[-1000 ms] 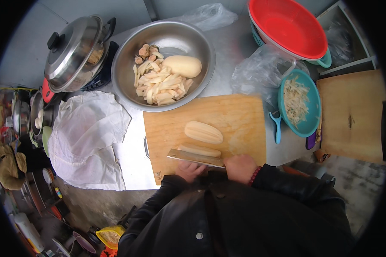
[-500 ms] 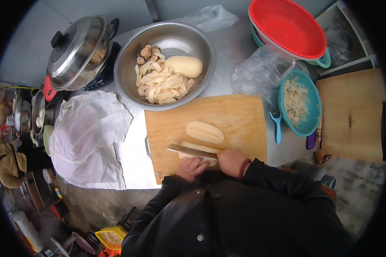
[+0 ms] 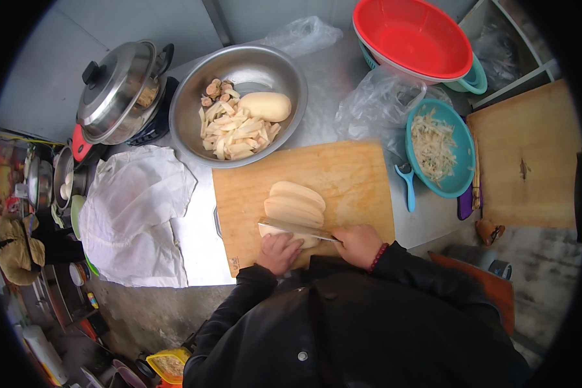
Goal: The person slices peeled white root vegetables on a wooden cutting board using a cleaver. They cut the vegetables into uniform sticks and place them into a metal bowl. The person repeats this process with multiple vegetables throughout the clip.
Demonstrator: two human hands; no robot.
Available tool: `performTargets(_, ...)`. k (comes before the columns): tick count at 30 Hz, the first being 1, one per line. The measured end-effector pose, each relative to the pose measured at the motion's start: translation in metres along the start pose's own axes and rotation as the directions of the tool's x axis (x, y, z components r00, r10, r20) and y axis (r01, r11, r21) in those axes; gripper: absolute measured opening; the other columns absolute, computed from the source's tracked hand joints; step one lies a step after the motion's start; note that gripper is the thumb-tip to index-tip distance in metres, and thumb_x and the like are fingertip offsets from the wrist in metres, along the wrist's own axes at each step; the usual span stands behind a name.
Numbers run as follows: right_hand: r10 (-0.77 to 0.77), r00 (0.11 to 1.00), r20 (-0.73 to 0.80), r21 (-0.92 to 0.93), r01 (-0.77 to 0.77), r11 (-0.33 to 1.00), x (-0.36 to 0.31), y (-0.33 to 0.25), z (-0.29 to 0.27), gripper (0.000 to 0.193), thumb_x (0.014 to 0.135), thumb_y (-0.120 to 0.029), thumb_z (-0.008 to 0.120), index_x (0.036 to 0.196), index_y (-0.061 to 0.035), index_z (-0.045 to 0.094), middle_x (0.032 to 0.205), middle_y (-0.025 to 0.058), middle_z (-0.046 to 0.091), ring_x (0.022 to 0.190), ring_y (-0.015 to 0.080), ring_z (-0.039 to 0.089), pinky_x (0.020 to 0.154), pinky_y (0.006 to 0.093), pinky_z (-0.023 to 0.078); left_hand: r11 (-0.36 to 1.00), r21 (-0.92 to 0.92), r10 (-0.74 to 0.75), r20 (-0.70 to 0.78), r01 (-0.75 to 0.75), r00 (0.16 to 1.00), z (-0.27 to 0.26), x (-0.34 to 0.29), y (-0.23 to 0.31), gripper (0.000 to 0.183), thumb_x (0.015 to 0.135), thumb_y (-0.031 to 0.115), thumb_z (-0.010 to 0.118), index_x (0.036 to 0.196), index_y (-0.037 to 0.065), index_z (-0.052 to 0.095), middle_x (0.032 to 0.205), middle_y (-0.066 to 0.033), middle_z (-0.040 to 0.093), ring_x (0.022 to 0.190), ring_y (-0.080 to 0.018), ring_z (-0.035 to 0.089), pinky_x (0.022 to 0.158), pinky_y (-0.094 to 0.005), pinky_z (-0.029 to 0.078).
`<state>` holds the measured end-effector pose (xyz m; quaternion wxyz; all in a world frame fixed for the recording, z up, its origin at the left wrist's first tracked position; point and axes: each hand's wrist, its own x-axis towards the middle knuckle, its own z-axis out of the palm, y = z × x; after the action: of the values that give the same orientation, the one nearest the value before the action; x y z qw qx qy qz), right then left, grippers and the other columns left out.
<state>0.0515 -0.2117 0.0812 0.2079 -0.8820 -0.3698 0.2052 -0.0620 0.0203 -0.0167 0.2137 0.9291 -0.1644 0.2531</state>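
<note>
My right hand (image 3: 359,246) grips the handle of a kitchen knife (image 3: 296,227), its broad blade pointing left across a peeled, pale root, which looks like lotus root (image 3: 309,242). With fingers bent over its near left side, my left hand (image 3: 279,253) holds that root down on the wooden cutting board (image 3: 362,174). Beyond the blade, long slices (image 3: 295,197) lie overlapping side by side. Past the board stands a steel bowl (image 3: 291,74) with cut strips (image 3: 236,132), a whole peeled root (image 3: 265,107) and several brownish end pieces (image 3: 216,90).
A blue peeler (image 3: 408,187) and a teal bowl of shreds (image 3: 462,161) are right of the board. A white cloth (image 3: 136,220) lies left, below a lidded steel pot (image 3: 116,84). Plastic bags (image 3: 368,110) and a red basin (image 3: 414,39) sit at the back right.
Another slice has come off the root and now lies against the earlier slice. The knife has been brought back onto the near part of the root. My view has shifted slightly.
</note>
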Motion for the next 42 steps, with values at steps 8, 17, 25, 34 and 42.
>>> performTargets(8,-0.058,0.998,0.031,-0.035,0.059,0.998,-0.016,-0.028,-0.028,0.013,0.087,-0.021,0.062,0.080,-0.0095,0.064,0.074,0.0152,0.066,0.071,0.0372,0.066,0.063,0.0513,0.051,0.997,0.003,-0.073,-0.116,0.074,0.991,0.008,-0.012,0.010,0.028,0.079,0.020,0.077,0.105,0.018,0.068,0.097,-0.0068,0.061,0.085,-0.0291,0.063,0.074,-0.0450,0.046)
performTargets(17,-0.094,0.990,0.108,-0.068,0.101,0.993,-0.010,-0.037,-0.030,0.013,0.086,-0.019,0.059,0.080,-0.0089,0.064,0.071,0.0159,0.066,0.069,0.0371,0.067,0.061,0.0515,0.052,0.990,0.104,-0.088,-0.041,0.092,0.995,0.023,-0.043,0.003,0.029,0.081,0.024,0.077,0.108,0.019,0.068,0.116,-0.0096,0.059,0.106,-0.0343,0.058,0.080,-0.0508,0.047)
performTargets(25,-0.042,0.983,0.179,-0.125,0.065,0.990,-0.005,-0.040,-0.028,0.013,0.085,-0.014,0.055,0.081,-0.0065,0.065,0.073,0.0171,0.068,0.070,0.0361,0.069,0.061,0.0498,0.054,0.993,0.036,-0.113,0.059,0.111,0.992,0.035,-0.063,-0.003,0.029,0.082,0.027,0.076,0.108,0.020,0.069,0.113,-0.0091,0.062,0.105,-0.0348,0.059,0.082,-0.0507,0.049)
performTargets(34,0.050,0.958,0.282,-0.166,-0.002,0.986,0.001,-0.043,-0.027,0.014,0.083,-0.014,0.055,0.083,-0.0043,0.066,0.077,0.0171,0.070,0.071,0.0371,0.071,0.061,0.0498,0.056,0.989,-0.044,-0.129,0.219,0.142,0.967,0.046,-0.083,-0.007,0.026,0.082,0.027,0.073,0.107,0.019,0.070,0.106,-0.0074,0.066,0.101,-0.0346,0.063,0.082,-0.0519,0.050)
performTargets(42,0.072,0.954,0.292,-0.170,-0.022,0.985,0.006,-0.043,-0.025,0.011,0.081,-0.014,0.059,0.082,-0.0057,0.065,0.076,0.0176,0.070,0.069,0.0374,0.070,0.061,0.0499,0.056,0.888,-0.219,-0.232,0.546,0.404,0.805,0.048,-0.090,-0.012,0.026,0.085,0.027,0.063,0.109,0.016,0.068,0.108,-0.0108,0.069,0.103,-0.0381,0.063,0.085,-0.0520,0.049)
